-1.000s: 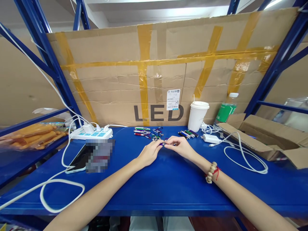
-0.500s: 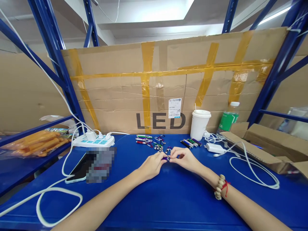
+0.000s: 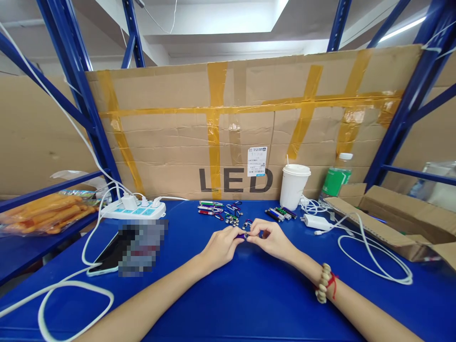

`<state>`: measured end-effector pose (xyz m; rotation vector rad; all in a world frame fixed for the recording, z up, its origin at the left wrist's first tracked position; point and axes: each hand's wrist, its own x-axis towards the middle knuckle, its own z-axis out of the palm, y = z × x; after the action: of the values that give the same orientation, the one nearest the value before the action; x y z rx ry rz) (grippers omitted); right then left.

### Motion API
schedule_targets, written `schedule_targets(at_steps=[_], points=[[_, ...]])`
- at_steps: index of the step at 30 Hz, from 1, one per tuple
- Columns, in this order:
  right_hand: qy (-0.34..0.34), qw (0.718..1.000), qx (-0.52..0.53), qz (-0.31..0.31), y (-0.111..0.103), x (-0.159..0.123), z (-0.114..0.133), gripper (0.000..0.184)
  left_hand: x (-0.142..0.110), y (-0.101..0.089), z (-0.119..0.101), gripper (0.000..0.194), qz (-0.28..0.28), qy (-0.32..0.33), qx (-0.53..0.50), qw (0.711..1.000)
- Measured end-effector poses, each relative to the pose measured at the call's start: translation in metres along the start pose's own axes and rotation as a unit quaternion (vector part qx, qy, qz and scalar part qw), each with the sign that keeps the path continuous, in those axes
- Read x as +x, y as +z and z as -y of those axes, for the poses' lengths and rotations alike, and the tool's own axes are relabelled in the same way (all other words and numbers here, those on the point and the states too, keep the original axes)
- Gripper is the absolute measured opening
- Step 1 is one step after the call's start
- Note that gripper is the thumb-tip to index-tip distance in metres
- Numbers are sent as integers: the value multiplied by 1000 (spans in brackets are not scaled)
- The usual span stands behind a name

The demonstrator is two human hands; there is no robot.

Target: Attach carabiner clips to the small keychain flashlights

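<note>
Over the middle of the blue table, my left hand [image 3: 221, 246] pinches a small purple metal tube [image 3: 242, 235], most of it hidden by the fingers. My right hand [image 3: 272, 237] meets it from the right, thumb and forefinger closed at the tube's silvery end; any small part between them is too tiny to make out. Just beyond the fingers lie small silver pieces [image 3: 232, 220] and several carabiner clips [image 3: 234, 207]. Slim pen-like keychain lights [image 3: 210, 207] lie in a group behind to the left. Coloured tubes [image 3: 280, 213] form a row behind my right hand.
A white cup [image 3: 295, 186], a green-labelled bottle [image 3: 337, 175], a white charger [image 3: 317, 222] with cable and an open cardboard box [image 3: 395, 223] stand right. On the left are a power strip [image 3: 137, 211], a phone [image 3: 113, 254] and loose white cable. Cardboard [image 3: 171, 142] walls the back.
Both hands stay together on the purple tube, with only slight finger movement. The whole view has shifted a little as the head moved.
</note>
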<state>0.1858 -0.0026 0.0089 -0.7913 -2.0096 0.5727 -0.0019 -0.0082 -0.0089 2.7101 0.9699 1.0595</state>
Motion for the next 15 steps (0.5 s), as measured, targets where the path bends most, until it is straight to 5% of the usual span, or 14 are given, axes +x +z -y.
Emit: schedule_targets(at_steps=[15], points=[[16,1000,-2,-10,1,1,-7,24,5,-2,0,24,4,-51,0,999]])
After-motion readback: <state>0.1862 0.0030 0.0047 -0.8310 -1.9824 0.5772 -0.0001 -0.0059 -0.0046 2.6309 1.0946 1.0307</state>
